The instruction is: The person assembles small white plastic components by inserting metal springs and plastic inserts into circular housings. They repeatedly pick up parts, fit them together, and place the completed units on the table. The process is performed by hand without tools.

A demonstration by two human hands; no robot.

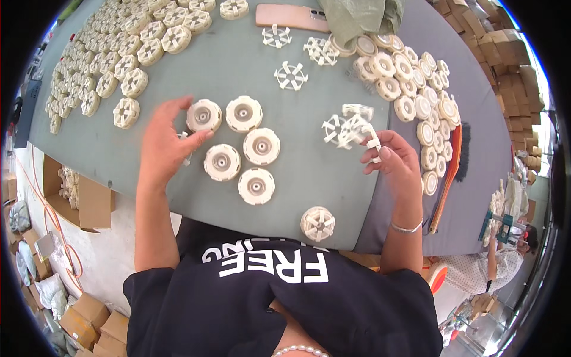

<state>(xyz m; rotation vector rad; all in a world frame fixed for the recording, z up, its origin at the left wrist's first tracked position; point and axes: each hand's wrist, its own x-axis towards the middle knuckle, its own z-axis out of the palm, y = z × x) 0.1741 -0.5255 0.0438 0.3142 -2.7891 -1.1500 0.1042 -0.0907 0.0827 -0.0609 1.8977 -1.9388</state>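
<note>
My left hand [165, 140] is slightly blurred, its thumb and fingers spread along the left edge of a round cream wheel-like part [204, 115]. A small bit of white plastic [186, 143] shows by its thumb, mostly hidden. Several similar round parts [262, 146] lie to the right, each with a ringed metallic-looking centre facing up. My right hand [394, 157] pinches a white spoked plastic piece [373, 143] between thumb and fingers. That piece is beside a small heap of white spoked pieces [345, 130]. Near the table's front edge lies a round part topped with spokes [317, 224].
Many spoke-topped round parts [134, 82] cover the far left. Loose spoked pieces [291, 75] lie near a pink phone [291, 17]. Round parts [423, 107] are piled at right beside a red-handled brush [450, 172]. Another person [482, 272] is at far right.
</note>
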